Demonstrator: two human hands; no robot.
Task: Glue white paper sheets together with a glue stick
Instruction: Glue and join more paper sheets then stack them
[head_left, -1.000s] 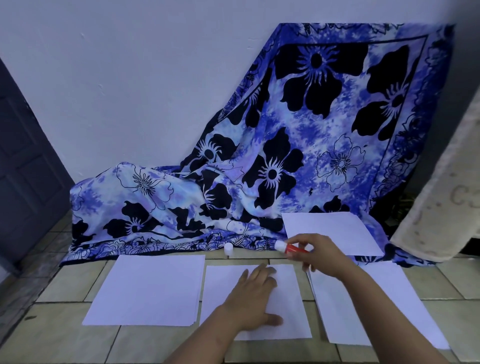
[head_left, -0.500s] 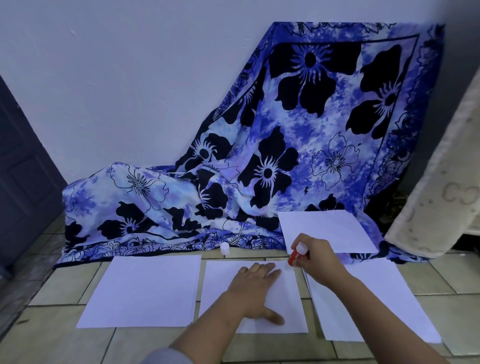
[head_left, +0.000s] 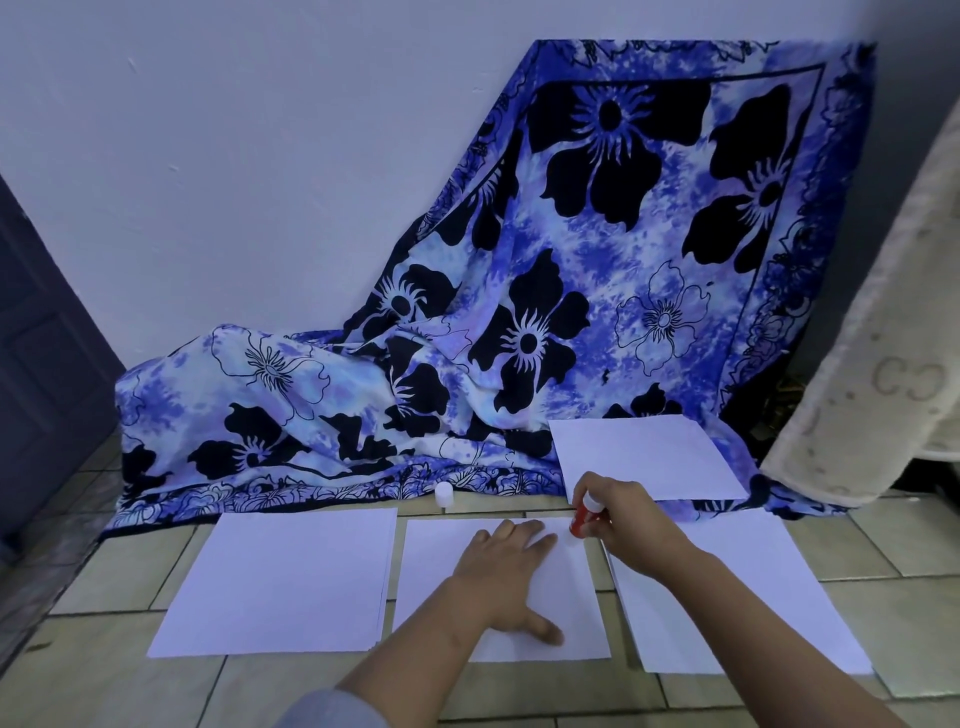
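Red glue stick (head_left: 581, 522) with a white upper end is clenched in the right grip (head_left: 626, 514), whose fingers curl round its barrel just right of the frame's centre. It stands nearly upright, with its lower end pointing down and slightly left at the upper right corner of the middle white paper sheet (head_left: 441, 561). Whether the tip actually touches the paper cannot be told.

The left grip (head_left: 506, 566) is released and lies flat, fingers straight and thumb spread. It presses that same sheet against the beige tiled floor (head_left: 104, 675), and its fingertips are just left of the stick's lower end.

The coming stroke turns on one relation. The sheet spreads below and to the left of the right grip, and its long axis runs up and down the frame. The gluing looks barely begun, with the stick at a corner and both the upper and right edges open to it. A pass leftward along the upper edge would run straight into the left fingertips. A pass down the right edge looks unobstructed, so that seems the easier line.

Farther out, a small white cap (head_left: 444, 493) stands on the floor above the sheet's upper left corner. A stack of white paper (head_left: 291, 577) lies to the left. Another white sheet (head_left: 753, 587) lies to the right, partly under the right forearm. A fourth white sheet (head_left: 639, 452) rests above it on the blue floral cloth (head_left: 571, 260) draped against the pale wall.
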